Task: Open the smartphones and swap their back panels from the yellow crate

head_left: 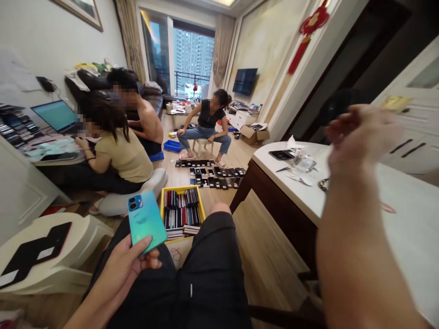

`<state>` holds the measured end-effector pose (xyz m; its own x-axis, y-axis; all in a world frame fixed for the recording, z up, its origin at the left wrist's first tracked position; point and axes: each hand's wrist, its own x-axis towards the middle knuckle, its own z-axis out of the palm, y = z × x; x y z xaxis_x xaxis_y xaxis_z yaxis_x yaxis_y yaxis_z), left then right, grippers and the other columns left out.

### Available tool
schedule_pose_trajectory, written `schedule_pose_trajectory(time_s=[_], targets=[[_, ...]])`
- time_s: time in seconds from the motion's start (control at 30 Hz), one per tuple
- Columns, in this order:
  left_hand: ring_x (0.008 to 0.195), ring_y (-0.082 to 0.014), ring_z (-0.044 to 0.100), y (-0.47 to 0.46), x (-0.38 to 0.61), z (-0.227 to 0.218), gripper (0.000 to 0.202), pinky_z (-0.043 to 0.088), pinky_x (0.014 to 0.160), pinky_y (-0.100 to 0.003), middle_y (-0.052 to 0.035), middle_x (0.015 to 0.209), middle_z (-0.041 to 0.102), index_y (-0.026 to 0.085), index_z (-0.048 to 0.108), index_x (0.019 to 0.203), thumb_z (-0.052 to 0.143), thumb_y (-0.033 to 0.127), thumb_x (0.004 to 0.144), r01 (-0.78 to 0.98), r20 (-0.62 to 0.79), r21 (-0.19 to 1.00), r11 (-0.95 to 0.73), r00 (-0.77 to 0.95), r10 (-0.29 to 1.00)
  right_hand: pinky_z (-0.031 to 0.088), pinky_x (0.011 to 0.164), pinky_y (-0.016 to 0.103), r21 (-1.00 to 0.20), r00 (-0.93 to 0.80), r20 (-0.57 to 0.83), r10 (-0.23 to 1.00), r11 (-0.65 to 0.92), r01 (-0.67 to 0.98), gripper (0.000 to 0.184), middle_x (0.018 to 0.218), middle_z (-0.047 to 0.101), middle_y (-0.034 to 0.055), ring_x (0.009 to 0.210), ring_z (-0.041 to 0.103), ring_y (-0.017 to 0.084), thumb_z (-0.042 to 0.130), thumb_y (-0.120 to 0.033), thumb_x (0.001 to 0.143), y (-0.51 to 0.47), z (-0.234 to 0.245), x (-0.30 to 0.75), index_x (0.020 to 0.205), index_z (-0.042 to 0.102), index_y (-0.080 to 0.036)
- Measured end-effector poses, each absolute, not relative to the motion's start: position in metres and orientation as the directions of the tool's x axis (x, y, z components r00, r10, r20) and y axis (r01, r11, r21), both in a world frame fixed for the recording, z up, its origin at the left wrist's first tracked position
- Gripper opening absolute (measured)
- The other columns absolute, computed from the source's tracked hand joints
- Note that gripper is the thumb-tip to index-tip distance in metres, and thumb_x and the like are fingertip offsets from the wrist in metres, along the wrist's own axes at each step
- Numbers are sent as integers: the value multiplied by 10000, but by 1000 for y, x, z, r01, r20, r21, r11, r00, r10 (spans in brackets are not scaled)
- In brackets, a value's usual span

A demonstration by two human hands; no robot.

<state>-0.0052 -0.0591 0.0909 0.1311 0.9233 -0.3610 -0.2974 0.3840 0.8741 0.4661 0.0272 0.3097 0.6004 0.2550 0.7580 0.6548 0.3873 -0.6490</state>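
My left hand (pixel 137 260) is closed around the lower end of a teal smartphone (pixel 146 224), thumb across its back. The phone's back and two camera lenses face me, above my left thigh. My right hand (pixel 363 132) is raised above the white table (pixel 404 219), smeared by motion, with its fingers partly curled. Whether it holds anything is unclear; a yellowish blurred patch (pixel 398 103) shows beside it. Between my knees stands a yellow crate (pixel 202 208) packed with upright rows of phones (pixel 181 217).
On the white stool (pixel 77 228) at left lie black phones (pixel 37 251). Rows of phones (pixel 212 173) cover the floor ahead. The table holds a dark phone (pixel 283 154) and clear plastic scraps (pixel 305 164). Two people sit at left near a laptop (pixel 55 116); another sits ahead.
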Motion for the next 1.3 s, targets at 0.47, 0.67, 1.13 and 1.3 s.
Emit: schedule_pose_trajectory(time_s=[0.47,0.67,1.13,1.3], targets=[[462,-167,649,-70,-14,91,349,572,517,-298,-36,651,710,140,590,975,756,408,826,-263,-271,912,315,191,943,267,427,213,-976,-403,-201,893,-218,4,526,515,414,-75,438,348,73,644,-680,859,-49,71,168,682,545,-194],[482,-167,659,-75,-6,85,389,571,509,-283,-44,653,704,126,599,942,783,436,797,-260,-279,905,336,232,932,161,415,233,-963,-463,-191,866,-257,-84,553,506,424,-63,419,262,59,621,-693,868,-63,65,162,664,516,-190],[422,-152,610,-79,-16,83,345,563,481,-288,-20,609,682,153,579,1035,729,390,834,-173,-397,844,508,436,808,117,425,233,-870,-374,-303,876,-415,-266,539,482,273,-110,420,171,49,701,-673,812,-82,43,158,658,514,-192],[381,-147,582,-82,-18,79,329,559,464,-292,-12,578,677,153,555,1033,713,356,829,-194,-383,847,495,422,822,152,444,234,-871,-386,-302,871,-418,-260,541,517,284,-106,447,196,57,699,-684,818,-87,40,156,690,520,-190]])
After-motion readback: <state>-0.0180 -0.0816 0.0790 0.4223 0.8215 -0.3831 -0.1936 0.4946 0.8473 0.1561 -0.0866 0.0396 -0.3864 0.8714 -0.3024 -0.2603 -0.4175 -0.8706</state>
